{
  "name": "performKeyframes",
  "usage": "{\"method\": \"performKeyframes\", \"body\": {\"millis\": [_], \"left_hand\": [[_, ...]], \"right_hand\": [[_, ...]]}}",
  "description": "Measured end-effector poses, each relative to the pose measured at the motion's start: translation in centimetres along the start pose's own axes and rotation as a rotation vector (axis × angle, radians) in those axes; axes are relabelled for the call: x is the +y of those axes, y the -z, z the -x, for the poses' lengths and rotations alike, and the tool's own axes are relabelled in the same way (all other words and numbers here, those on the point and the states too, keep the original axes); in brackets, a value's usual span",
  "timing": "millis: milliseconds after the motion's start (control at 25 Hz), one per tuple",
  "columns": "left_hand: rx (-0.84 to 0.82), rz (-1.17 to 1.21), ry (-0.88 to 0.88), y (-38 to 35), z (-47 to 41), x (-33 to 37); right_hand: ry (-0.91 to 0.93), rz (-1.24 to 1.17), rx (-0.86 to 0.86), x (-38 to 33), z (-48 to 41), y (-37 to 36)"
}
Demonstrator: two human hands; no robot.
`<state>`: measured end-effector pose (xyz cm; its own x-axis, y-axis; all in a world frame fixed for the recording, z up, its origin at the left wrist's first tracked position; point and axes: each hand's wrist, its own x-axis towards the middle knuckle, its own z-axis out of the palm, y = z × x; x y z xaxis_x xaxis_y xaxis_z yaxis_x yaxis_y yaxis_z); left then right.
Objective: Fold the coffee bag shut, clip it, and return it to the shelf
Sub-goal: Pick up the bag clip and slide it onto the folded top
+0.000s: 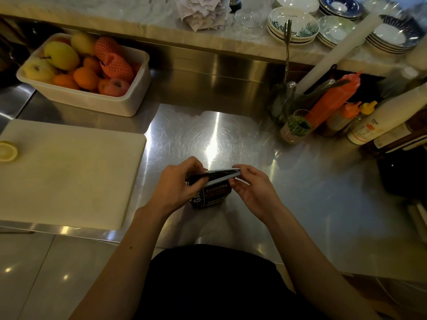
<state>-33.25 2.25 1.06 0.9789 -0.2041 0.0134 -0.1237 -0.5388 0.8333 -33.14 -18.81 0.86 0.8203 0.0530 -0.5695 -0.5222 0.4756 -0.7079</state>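
Both hands pinch the top of a dark coffee bag [213, 195] standing near the steel counter's [288, 181] edge. Left hand [179, 187] grips the left corner, right hand [250, 189] the right. The foil looks light, creasable, probably slippery.

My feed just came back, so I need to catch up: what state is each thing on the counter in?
coffee bag: upright on the steel counter, top pinched flat, no clip on it
left hand: gripping the bag's top
right hand: fingers pinching the fold
fruit tub: full, uncovered
cutting board: flat, a lemon half at its edge
orange squeeze bottle: capped, leaning
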Motion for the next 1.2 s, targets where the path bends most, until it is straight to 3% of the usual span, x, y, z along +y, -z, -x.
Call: {"method": "performKeyframes", "body": {"millis": [640,760,960,1200], "left_hand": [[-0.041,-0.344,-0.081,0.8,-2.3,1.7],[-0.048,-0.351,-0.05,1.0,-2.3,1.4],[-0.097,-0.338,-0.055,0.6,-2.4,1.5],[-0.108,-0.373,-0.092,1.2,-2.7,1.7]], "right_hand": [[0.217,0.112,-0.047,2.1,0.3,-1.5],[0.295,0.276,-0.121,2.2,0.8,-0.9],[0.397,0.334,-0.003,2.8,0.3,-1.2],[0.42,0.319,-0.011,3.3,0.0,-1.4]]}}
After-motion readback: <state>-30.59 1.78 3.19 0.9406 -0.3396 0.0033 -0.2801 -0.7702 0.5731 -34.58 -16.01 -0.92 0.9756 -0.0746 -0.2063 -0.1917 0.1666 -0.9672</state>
